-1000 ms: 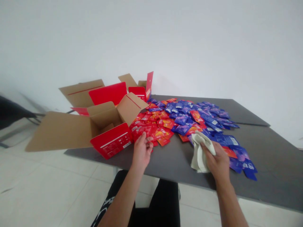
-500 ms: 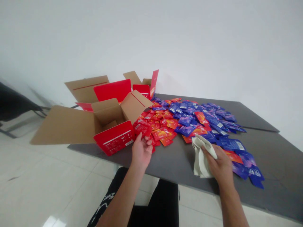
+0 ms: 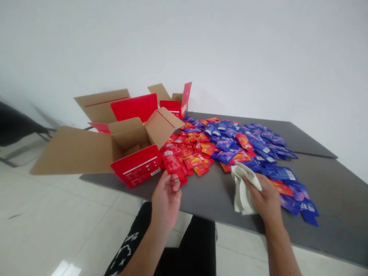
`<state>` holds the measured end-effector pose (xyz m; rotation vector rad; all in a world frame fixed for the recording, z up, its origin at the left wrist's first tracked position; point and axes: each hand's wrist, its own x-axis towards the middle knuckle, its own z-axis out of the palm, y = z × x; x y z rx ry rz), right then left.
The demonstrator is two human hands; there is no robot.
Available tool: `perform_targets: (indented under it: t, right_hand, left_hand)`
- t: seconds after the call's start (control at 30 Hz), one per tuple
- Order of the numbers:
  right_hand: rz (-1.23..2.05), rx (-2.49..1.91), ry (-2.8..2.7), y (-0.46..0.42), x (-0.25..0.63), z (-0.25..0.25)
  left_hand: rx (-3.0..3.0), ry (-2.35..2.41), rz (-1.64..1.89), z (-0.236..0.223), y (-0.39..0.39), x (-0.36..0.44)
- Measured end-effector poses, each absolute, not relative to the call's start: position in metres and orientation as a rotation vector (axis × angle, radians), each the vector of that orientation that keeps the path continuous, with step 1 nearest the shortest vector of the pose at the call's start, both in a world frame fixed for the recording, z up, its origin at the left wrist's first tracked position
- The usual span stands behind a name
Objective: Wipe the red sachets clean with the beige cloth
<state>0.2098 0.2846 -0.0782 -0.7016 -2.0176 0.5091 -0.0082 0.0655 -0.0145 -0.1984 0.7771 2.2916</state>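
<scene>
My left hand [image 3: 166, 197] is at the table's front edge beside the near box, thumb and curled fingers closed on the lower end of a red packet [image 3: 171, 161]. Behind that packet spreads a pile of red and orange packets [image 3: 195, 160]. Over the dark grey table [image 3: 209, 195], my right hand [image 3: 264, 193] grips a folded cream cloth [image 3: 243, 188], which hangs down from the fingers. Blue-purple packets [image 3: 278, 173] lie just behind and to the right of this hand, with an orange packet [image 3: 280, 188] among them.
An open red cardboard box [image 3: 138, 168] stands at the table's left front, its brown flaps [image 3: 74, 151] spread wide. Behind it are another red open box [image 3: 135, 107] and a farther one [image 3: 171, 107]. A white wall backs the table; a black chair [image 3: 17, 122] is far left.
My left hand has drawn back slightly toward me, and the red packet at its fingertips has come along, now tilted more upright. My right hand keeps its hold on the cloth, nearly still.
</scene>
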Motion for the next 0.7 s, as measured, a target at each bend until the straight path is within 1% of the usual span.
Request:
perform_targets:
  t: [0.2, 0.33, 0.43, 0.57, 0.63, 0.7]
  right_hand:
    - [0.508, -0.729, -2.027, 0.288, 0.211, -0.083]
    - [0.554, -0.701, -2.023, 0.286, 0.209, -0.079]
    - [0.645, -0.697, -2.030, 0.278, 0.208, -0.072]
    - [0.848, -0.762, -2.021, 0.261, 0.216, -0.065]
    - [0.994, -0.784, -2.031, 0.253, 0.222, -0.064]
    - [1.156, -0.808, -2.029, 0.247, 0.229, -0.064]
  left_hand:
    - [-0.094, 0.974, 2.365, -0.023, 0.056, 0.012]
    - [0.196, 1.132, 2.340, -0.037, 0.055, 0.040]
    - [0.706, 1.329, 2.078, -0.043, 0.059, 0.055]
    - [1.466, 1.696, 1.527, -0.032, 0.080, 0.050]
    - [1.649, 1.822, 1.320, -0.025, 0.100, 0.038]
    - [1.716, 1.861, 1.229, -0.024, 0.125, 0.026]
